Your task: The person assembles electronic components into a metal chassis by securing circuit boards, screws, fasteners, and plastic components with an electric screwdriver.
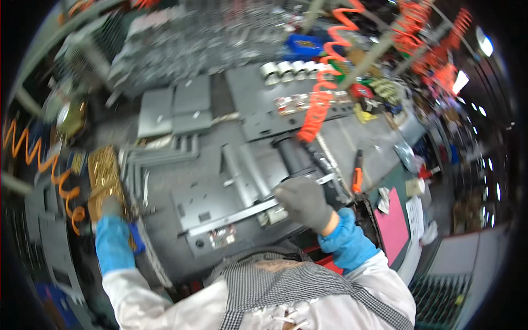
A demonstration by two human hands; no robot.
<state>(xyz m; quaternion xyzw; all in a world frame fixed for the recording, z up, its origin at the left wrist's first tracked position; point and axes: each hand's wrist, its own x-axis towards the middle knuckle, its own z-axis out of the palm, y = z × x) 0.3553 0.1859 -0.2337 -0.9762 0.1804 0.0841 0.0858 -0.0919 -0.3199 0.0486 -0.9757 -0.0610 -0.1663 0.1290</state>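
Observation:
My right hand, in a grey glove with a blue sleeve cuff, grips a black power tool that hangs from an orange coiled hose. The tool sits over a long silver metal bar lying across a grey metal chassis. My left hand, also gloved, reaches into a tray of small brass-coloured screws at the left; its fingers are partly hidden and blurred.
Grey metal plates lie at the back. Silver cylinders and a blue bin stand further back. An orange-handled tool lies right of the chassis, beside a pink sheet. Another orange coiled hose hangs left.

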